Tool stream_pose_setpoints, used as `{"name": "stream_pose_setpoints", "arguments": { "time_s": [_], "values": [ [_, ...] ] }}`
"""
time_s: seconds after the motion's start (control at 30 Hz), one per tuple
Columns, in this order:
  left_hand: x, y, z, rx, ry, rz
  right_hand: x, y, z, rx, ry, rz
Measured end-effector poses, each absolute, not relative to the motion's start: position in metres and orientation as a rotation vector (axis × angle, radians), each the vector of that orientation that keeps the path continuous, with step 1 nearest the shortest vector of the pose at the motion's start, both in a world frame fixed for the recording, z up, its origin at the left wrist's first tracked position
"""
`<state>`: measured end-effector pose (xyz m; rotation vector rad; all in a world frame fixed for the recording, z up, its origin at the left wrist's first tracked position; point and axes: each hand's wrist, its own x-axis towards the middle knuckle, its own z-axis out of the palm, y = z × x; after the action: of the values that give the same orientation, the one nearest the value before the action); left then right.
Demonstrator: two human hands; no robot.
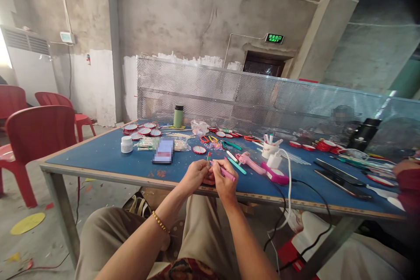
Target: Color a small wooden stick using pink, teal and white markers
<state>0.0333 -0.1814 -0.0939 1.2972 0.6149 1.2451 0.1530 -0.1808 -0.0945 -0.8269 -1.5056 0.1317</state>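
Observation:
At the table's near edge, my left hand point(194, 176) is closed in a pinch on a thin stick point(209, 156) with red and green at its upper end. My right hand point(225, 186) is wrapped round a pink marker pen point(229, 175), and its fingertips meet those of the left. The pen's tip and the lower part of the stick are hidden by my fingers. Just beyond my hands lie a round red-rimmed disc point(199, 150), a teal marker point(236, 166) and a white marker point(231, 156).
On the blue table point(108, 162) are a phone point(163, 151), a white jar point(126, 145), a green bottle point(178, 117), pliers point(231, 145), a pen cup point(269, 148) and a pink device point(275, 174) with cables. A co-worker's sleeve point(408, 188) shows at right. Perforated metal panels point(210, 96) stand behind.

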Motion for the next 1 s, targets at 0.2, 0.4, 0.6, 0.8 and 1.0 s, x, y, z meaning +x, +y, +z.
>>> {"name": "stream_pose_setpoints", "arguments": {
  "time_s": [0.2, 0.4, 0.6, 0.8, 1.0],
  "values": [
    [0.0332, -0.1828, -0.0932, 1.313, 0.619, 1.254, 0.1530, -0.1790, -0.0958, -0.824, -1.518, 0.135],
    [0.0335, -0.1820, -0.0938, 1.312, 0.611, 1.249, 0.1531, -0.1775, -0.0964, -0.825, -1.510, 0.132],
    [0.0328, -0.1803, -0.0955, 1.302, 0.617, 1.246, 0.1530, -0.1792, -0.0958, -0.830, -1.481, 0.162],
    [0.0326, -0.1810, -0.0952, 1.300, 0.622, 1.239, 0.1516, -0.1819, -0.0930, -0.821, -1.477, 0.165],
    [0.0333, -0.1802, -0.0956, 1.306, 0.616, 1.251, 0.1527, -0.1800, -0.0948, -0.829, -1.504, 0.135]
  ]
}}
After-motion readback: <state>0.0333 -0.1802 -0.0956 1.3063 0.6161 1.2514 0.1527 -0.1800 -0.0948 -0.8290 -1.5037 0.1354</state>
